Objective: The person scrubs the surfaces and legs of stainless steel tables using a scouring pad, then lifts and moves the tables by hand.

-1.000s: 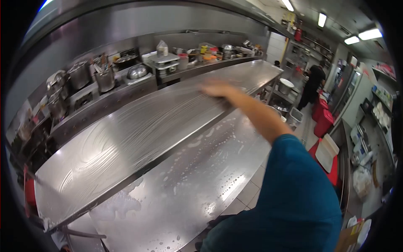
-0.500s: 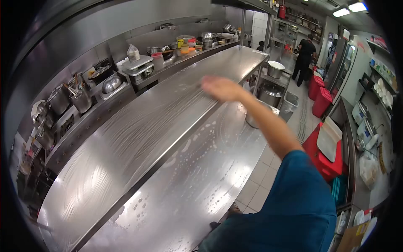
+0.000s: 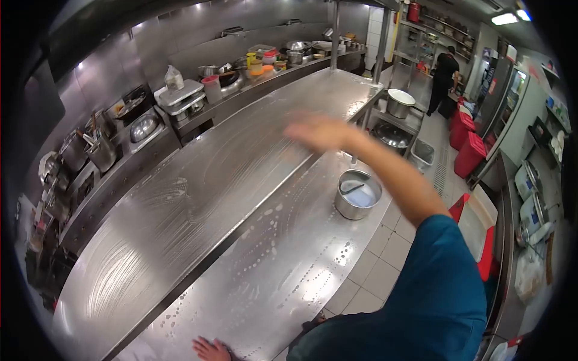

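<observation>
My right hand [image 3: 319,132] reaches out over the upper steel shelf [image 3: 198,162], near its front edge. Motion blurs its fingers, and anything under the palm is hidden. Curved wet streaks cover the shelf's surface. On the lower steel counter [image 3: 259,283], which is dotted with drops and foam patches, my left hand [image 3: 211,349] rests at the bottom of the view with fingers spread. A metal pot [image 3: 356,207] on the lower counter, below my right forearm, contains cloudy liquid and a dark-edged object.
Behind the shelf stand pots [image 3: 101,153], a steel bowl [image 3: 144,127] and stacked trays [image 3: 180,96]. A person in black [image 3: 444,78] stands in the aisle at the back right, near red bins [image 3: 469,153]. A lidless white-rimmed pot [image 3: 400,103] sits on a rack.
The view has shifted, bringing the metal pot on the lower counter fully into sight. My left hand has appeared at the bottom. My right hand stays over the shelf, still blurred.
</observation>
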A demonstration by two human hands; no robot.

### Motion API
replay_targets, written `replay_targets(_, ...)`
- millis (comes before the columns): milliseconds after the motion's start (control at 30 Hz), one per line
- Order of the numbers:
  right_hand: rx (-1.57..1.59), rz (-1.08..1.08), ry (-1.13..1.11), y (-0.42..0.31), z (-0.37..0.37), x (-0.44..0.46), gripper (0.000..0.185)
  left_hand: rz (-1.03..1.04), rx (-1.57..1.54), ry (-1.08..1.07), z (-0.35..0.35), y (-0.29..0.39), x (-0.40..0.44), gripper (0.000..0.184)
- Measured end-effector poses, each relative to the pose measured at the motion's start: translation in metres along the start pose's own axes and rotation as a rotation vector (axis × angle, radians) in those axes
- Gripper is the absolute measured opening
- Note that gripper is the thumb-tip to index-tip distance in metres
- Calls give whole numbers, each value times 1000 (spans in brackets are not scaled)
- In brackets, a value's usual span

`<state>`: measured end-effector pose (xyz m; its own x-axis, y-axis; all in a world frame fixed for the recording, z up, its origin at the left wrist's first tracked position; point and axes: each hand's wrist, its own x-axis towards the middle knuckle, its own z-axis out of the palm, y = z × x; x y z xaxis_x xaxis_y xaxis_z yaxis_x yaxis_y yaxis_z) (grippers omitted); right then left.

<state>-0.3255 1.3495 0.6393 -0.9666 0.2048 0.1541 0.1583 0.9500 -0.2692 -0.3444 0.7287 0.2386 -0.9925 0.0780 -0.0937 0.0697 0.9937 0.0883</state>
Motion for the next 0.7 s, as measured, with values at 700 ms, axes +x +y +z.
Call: replay_targets(700,-232,224,51,250,-37,53,79,-176,189,382,37,117,-27,66)
